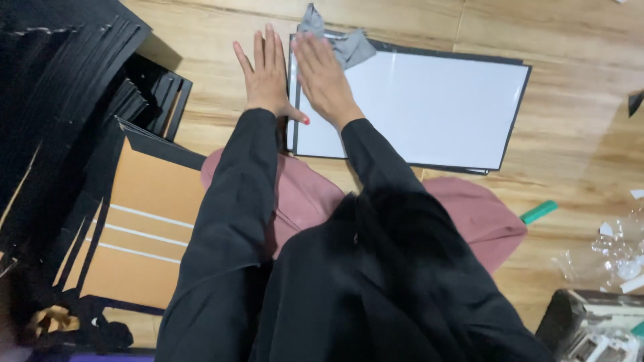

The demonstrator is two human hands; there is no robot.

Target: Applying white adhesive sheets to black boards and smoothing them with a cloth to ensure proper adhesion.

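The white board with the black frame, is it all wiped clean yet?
Most of the white board looks bare and clean. In hand: the right hand lies flat on its left part, touching a grey cloth at the top corner, while the left hand rests on the wooden floor beside the frame. Whether any spots remain cannot be told.

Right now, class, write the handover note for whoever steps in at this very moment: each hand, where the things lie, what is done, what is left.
Left hand: flat on the wooden floor, fingers spread, beside the frame's left edge; nothing in its grip.
Right hand: palm down on the white glazed panel of the black picture frame, fingertips on the grey cloth at its top left corner.
Frame lies flat on the floor ahead of the knees.
Done: cannot tell how much is wiped.
Left: apparently the rest of the panel, to the right.
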